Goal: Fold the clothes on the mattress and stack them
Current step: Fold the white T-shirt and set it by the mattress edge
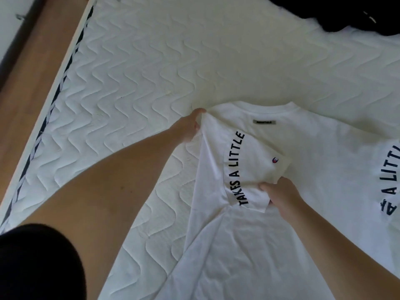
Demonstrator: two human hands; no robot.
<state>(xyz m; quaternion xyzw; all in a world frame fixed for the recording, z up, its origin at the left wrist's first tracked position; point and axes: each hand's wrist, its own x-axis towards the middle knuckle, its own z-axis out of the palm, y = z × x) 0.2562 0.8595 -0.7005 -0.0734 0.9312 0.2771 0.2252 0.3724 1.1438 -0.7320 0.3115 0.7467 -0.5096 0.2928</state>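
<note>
Head view: a white quilted mattress (151,61) is seen from above, its dark-striped edge (54,98) running along a wooden floor (32,61) at left. A white T-shirt (313,169) is spread on the mattress right of centre, collar away from the person, with a grey label (264,122) below the neckline. The shirt's left side is folded over onto the body, so that a flap (220,161) printed "TAKES A LITTLE" in dark letters lies on top; a small red and blue logo (275,159) is seen on the folded sleeve. The left hand (190,126) is at the shoulder corner of the fold, fingers curled and pinching the cloth there. The right hand (281,195) is lower down, fingers and thumb closed on the sleeve's hem edge, the cloth bunched under them. The flap between the two hands is drawn fairly taut. More dark lettering (391,182), partly cut off, is seen at the right edge; whether it belongs to the same shirt or to another cannot be told. A dark heap of clothing (346,14) lies at the far right corner of the mattress, well apart from the hands. A dark rounded shape (36,263), likely the person's clothing, fills the lower left corner. No containers are seen.
</note>
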